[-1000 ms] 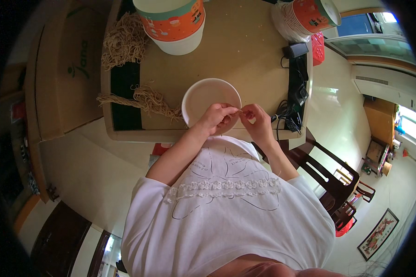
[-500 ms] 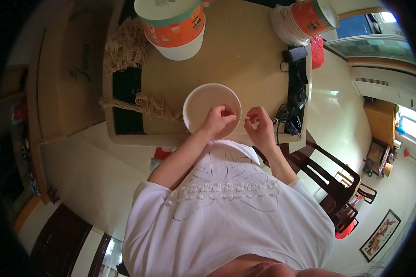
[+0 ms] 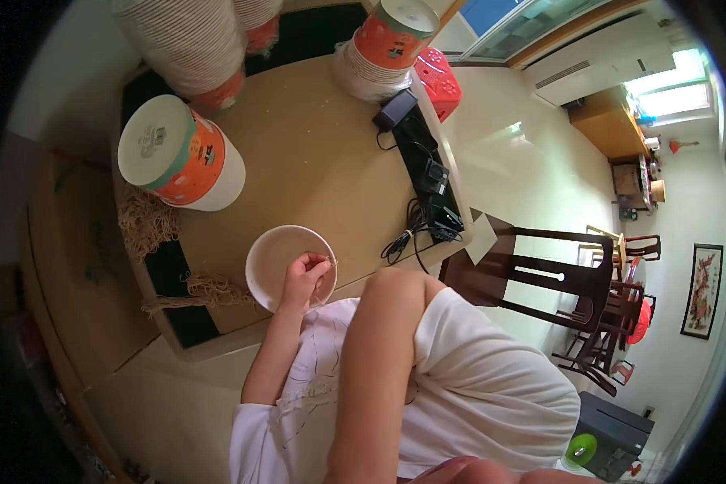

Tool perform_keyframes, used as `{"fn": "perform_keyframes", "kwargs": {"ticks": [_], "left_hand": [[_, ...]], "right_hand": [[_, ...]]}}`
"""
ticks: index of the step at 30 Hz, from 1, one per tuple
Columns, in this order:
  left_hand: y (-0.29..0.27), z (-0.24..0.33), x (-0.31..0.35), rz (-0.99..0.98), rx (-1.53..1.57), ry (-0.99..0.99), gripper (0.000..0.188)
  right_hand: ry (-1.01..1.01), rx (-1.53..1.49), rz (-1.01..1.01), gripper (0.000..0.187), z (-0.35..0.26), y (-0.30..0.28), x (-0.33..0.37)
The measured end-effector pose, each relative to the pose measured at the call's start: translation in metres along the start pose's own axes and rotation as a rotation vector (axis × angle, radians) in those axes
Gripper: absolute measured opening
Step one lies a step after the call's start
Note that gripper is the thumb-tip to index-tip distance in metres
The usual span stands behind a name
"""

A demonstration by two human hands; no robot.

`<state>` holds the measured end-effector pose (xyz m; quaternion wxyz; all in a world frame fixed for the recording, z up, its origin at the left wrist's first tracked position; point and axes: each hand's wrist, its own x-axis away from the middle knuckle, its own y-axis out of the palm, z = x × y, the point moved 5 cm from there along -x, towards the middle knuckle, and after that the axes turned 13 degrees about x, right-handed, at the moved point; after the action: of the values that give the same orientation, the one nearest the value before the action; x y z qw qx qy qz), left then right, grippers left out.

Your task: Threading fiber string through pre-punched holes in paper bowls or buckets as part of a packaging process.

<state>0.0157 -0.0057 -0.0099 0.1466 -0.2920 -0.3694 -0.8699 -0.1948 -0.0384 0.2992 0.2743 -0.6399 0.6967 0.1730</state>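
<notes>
My left hand (image 3: 305, 278) is pinched closed over the near right rim of a white round tub (image 3: 270, 254) and grips a thin piece of string (image 3: 335, 264), whose short end sticks out from the fingertips. My right arm (image 3: 379, 355) is folded back toward me with the elbow up; the right hand itself is out of the picture. Left of the tub lies a loose hank of beige string (image 3: 206, 292). A larger tangle of the same string (image 3: 148, 224) rests farther back at the table's left edge.
An orange, green and white paper bucket (image 3: 202, 165) stands upside down at the table's left. Stacked buckets (image 3: 189, 48) and a bagged stack (image 3: 383, 48) are at the back. A black adapter (image 3: 395, 109) and coiled cables (image 3: 411, 234) lie along the right edge; a dark wooden chair (image 3: 532, 270) stands beyond.
My right hand has left the tub and gone out of view, its arm folded up toward me. The left hand stays pinched at the tub. The view has turned rightward.
</notes>
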Motion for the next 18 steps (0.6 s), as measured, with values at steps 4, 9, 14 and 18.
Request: {"fn": "perform_keyframes", "kwargs": {"ticks": [4, 9, 14, 18], "left_hand": [[0.006, -0.002, -0.005, -0.035, -0.021, -0.015, 0.005], [-0.002, -0.013, -0.005, -0.003, 0.034, -0.029, 0.005], [-0.003, -0.003, -0.004, -0.03, 0.008, -0.046, 0.005], [0.005, 0.003, 0.0, -0.017, 0.003, -0.029, 0.006]], "right_hand": [[0.006, 0.038, -0.061, 0.013, 0.016, 0.009, -0.01], [0.056, 0.087, -0.126, 0.013, 0.026, 0.018, -0.015], [0.06, 0.111, -0.203, 0.013, 0.015, 0.016, -0.011], [0.025, 0.085, -0.28, 0.013, -0.019, 0.008, 0.003]]}}
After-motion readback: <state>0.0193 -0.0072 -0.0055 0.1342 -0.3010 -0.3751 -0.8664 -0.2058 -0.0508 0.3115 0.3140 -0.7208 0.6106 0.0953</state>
